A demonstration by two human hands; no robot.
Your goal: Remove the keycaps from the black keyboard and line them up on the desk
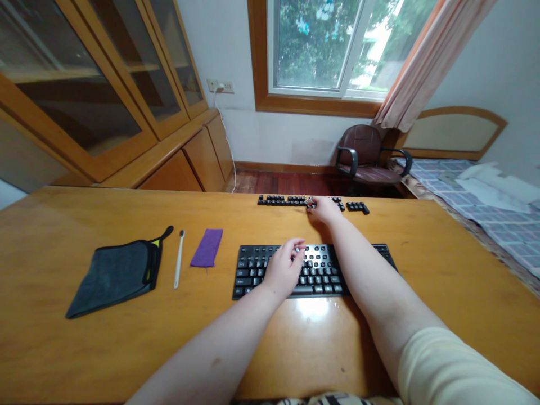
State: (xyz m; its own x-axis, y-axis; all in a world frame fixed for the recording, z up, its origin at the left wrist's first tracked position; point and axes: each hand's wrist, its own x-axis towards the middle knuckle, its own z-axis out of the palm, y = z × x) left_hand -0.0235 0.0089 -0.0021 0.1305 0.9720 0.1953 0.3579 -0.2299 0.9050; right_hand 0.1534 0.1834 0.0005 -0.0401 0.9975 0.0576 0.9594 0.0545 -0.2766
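Note:
A black keyboard (314,289) lies on the wooden desk. Its lower rows carry keycaps, while the upper rows show small bare key posts. My left hand (284,267) rests over the middle of the keyboard, fingers loosely bent and apart, with nothing visible in them. My right hand (324,210) reaches across to a line of loose black keycaps (276,200) along the desk's far edge. Its fingers pinch together among the keycaps, by a thin shiny bit too small to name. The right forearm hides part of the keyboard's right side.
Left of the keyboard lie a purple cloth (206,247), a white toothbrush (179,261) and a dark grey cloth pouch (118,275). More loose keycaps (358,207) sit at the far right edge. Beyond the desk stand an office chair (365,149) and a bed (476,185).

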